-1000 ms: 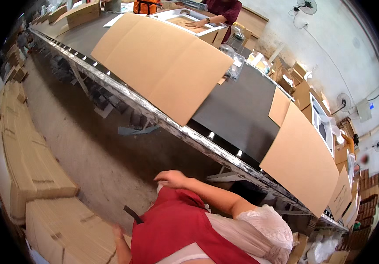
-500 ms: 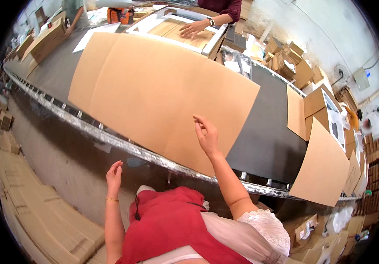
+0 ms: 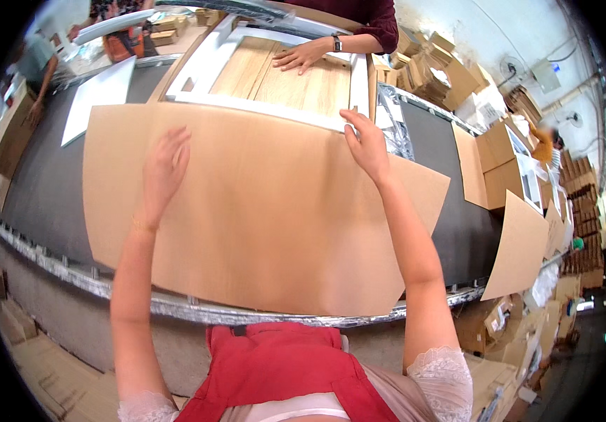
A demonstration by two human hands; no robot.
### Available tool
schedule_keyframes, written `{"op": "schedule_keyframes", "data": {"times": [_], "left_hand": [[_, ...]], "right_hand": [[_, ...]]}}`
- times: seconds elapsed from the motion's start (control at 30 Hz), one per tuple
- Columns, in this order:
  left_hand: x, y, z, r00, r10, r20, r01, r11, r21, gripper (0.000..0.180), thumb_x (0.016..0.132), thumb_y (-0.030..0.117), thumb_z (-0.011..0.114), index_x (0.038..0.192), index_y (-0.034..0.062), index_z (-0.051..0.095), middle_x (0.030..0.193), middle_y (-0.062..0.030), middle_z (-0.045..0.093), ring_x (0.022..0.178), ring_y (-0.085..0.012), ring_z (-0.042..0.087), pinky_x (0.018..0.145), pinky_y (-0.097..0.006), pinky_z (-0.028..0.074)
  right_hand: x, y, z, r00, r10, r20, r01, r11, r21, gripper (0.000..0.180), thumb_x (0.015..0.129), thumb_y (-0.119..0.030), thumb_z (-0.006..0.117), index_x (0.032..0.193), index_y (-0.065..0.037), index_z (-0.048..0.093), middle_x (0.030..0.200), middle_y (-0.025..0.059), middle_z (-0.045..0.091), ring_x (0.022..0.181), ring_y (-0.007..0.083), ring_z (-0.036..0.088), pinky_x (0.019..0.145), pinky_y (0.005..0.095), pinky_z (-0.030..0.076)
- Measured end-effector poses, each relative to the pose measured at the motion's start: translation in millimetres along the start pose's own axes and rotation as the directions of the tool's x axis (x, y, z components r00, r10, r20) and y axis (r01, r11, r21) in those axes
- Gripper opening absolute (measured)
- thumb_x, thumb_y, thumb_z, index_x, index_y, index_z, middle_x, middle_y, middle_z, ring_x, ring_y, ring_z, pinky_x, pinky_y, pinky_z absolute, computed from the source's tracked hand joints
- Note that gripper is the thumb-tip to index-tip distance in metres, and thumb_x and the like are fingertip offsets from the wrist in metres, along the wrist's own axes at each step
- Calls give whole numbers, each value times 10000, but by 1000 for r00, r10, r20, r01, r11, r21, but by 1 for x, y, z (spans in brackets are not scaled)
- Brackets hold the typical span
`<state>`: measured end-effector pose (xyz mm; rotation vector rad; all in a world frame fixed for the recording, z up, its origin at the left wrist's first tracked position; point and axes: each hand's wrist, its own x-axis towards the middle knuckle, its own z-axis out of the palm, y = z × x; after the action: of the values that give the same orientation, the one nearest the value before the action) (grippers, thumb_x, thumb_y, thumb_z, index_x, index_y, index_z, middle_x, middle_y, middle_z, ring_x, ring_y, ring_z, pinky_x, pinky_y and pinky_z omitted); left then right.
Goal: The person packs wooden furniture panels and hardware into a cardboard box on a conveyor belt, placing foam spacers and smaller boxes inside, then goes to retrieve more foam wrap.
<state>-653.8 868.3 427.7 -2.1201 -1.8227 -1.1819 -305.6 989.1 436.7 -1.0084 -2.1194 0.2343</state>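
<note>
Beyond cardboard sheet (image 3: 268, 211), wooden panel (image 3: 289, 74), co-worker's hand (image 3: 301, 55)

Matt brown cardboard sheet (image 3: 268, 218); pale wood-grain panel (image 3: 296, 81); dark matt belt (image 3: 42, 190).

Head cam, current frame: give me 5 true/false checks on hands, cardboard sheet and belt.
1. Both of the person's hands are on the large cardboard sheet. True: the left hand lies flat on it, the right hand is at its far edge.
2. The sheet lies on the floor. False: it lies on the dark conveyor belt.
3. A co-worker's hand rests on a wooden panel beyond the sheet. True.
4. The left hand holds a knife. False: it is open, holding nothing.
5. The sheet is folded into a box. False: it lies flat.
</note>
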Motion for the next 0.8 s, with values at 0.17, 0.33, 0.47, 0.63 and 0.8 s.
{"op": "schedule_keyframes", "data": {"times": [0.17, 0.33, 0.47, 0.63, 0.8], "left_hand": [[113, -65, 73, 966, 27, 258, -20, 999, -32, 242, 808, 149, 496, 1011, 45, 577, 1101, -100, 552, 1019, -261, 512, 858, -351, 414], [173, -107, 128, 911, 21, 412, -129, 963, 237, 353, 812, 233, 481, 1108, 45, 515, 1202, -144, 468, 1079, -289, 458, 878, -359, 401], [170, -112, 133, 851, -150, 504, -55, 928, 369, 480, 804, 319, 500, 1190, 40, 445, 1279, -170, 383, 1165, -312, 376, 925, -366, 367], [169, -111, 129, 810, -228, 540, 4, 923, 384, 538, 795, 343, 515, 1235, 55, 408, 1314, -159, 344, 1203, -305, 340, 952, -370, 345], [171, -116, 130, 832, -189, 522, -27, 925, 379, 523, 795, 334, 516, 1226, 55, 417, 1305, -158, 357, 1190, -308, 357, 949, -364, 346]], "right_hand": [[86, 73, 42, 954, 153, 259, -82, 961, -263, 322, 766, -48, 438, 1074, -11, 524, 1096, 171, 526, 1034, 310, 482, 884, 360, 389], [155, 168, 78, 919, 231, 319, -73, 896, -438, 411, 767, -99, 427, 1151, 47, 446, 1157, 239, 469, 1078, 353, 442, 937, 372, 341], [199, 192, 104, 812, 487, 321, -240, 781, -577, 426, 814, -211, 399, 1159, 34, 444, 1175, 236, 460, 1105, 338, 430, 943, 373, 334], [225, 212, 120, 752, 556, 353, -232, 726, -648, 466, 844, -313, 369, 1234, -60, 400, 1275, 131, 404, 1162, 278, 391, 975, 367, 301], [230, 223, 131, 816, 503, 286, -233, 738, -633, 496, 847, -388, 330, 1271, -135, 365, 1322, 65, 362, 1199, 208, 364, 990, 343, 289]]}}
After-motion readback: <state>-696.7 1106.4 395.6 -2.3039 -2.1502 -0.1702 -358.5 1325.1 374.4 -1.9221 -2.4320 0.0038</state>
